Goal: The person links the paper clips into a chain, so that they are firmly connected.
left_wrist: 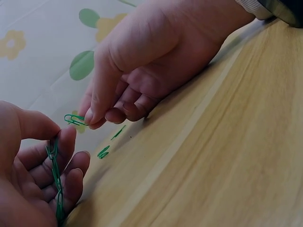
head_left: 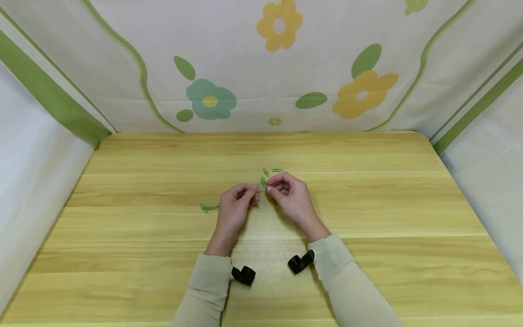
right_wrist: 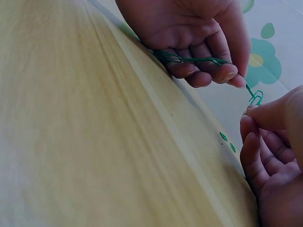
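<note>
Between thumb and index finger, my left hand [head_left: 234, 206] pinches the end of a chain of green paper clips [left_wrist: 56, 175]. The chain runs under its palm, and its tail [head_left: 206, 208] shows on the table left of the hand. My right hand [head_left: 292, 197] pinches a single green paper clip [left_wrist: 75, 119], whose looped end sticks out towards the left fingertips. In the right wrist view a clip tip [right_wrist: 249, 90] poking out from the left fingers meets that paper clip [right_wrist: 256, 98]. Both hands are close together over the middle of the table.
Two loose green paper clips, one slanted [head_left: 265, 172] and one lying sideways [head_left: 277, 170], are on the wooden table [head_left: 367, 204] just beyond the hands. A flower-printed curtain [head_left: 253, 91] stands behind the table's far edge. A black wrist mount [head_left: 244, 275] sits at the left cuff.
</note>
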Tool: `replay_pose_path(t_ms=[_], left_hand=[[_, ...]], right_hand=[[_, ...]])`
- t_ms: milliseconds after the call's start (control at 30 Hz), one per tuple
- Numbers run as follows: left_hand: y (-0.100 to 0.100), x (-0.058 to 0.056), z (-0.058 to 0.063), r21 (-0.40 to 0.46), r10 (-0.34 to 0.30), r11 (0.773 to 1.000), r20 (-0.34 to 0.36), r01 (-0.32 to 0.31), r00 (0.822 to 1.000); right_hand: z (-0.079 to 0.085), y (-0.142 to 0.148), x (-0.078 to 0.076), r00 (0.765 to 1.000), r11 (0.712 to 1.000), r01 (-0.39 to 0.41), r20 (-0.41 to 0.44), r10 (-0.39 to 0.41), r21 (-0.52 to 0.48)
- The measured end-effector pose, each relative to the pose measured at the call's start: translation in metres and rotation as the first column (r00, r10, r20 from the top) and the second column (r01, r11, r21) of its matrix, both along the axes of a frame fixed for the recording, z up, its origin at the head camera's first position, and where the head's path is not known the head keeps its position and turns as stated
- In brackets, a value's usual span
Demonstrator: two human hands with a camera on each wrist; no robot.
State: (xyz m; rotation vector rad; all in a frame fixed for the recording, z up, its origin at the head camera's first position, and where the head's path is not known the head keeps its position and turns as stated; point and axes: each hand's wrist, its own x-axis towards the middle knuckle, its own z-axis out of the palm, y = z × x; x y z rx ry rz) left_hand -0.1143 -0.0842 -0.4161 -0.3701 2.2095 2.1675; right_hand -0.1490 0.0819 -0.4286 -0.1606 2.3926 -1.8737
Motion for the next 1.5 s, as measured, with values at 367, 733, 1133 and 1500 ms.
replay_pose_path(t_ms=[367, 733, 1133, 1500], left_hand=[[0.0005, -0.0014, -0.0001, 0.030, 0.038, 0.999, 0.006, -0.038, 0.999], [0.0020, -0.0005, -0.0014, 0.010, 0.006, 1.000, -0.013, -0.006, 1.000], [0.0024, 0.0025, -0.0011, -0.049, -0.026, 0.999, -0.055, 0.023, 0.998], [0.0007, 0.0034, -0.0035, -0.160, -0.086, 0.984, -0.078, 0.073, 0.993]], right_hand=[[0.0016, -0.0003, -0.0018, 1.000, 0.998, 0.016, -0.008, -0.016, -0.060], [0.0044, 0.0020, -0.0042, 0.998, 0.983, 0.055, 0.030, -0.050, -0.177], [0.0031, 0.0043, -0.0034, 0.999, 0.981, 0.011, 0.036, -0.004, -0.196], [0.0045, 0.0035, -0.0014, 0.999, 0.990, -0.022, 0.044, 0.029, -0.142]])
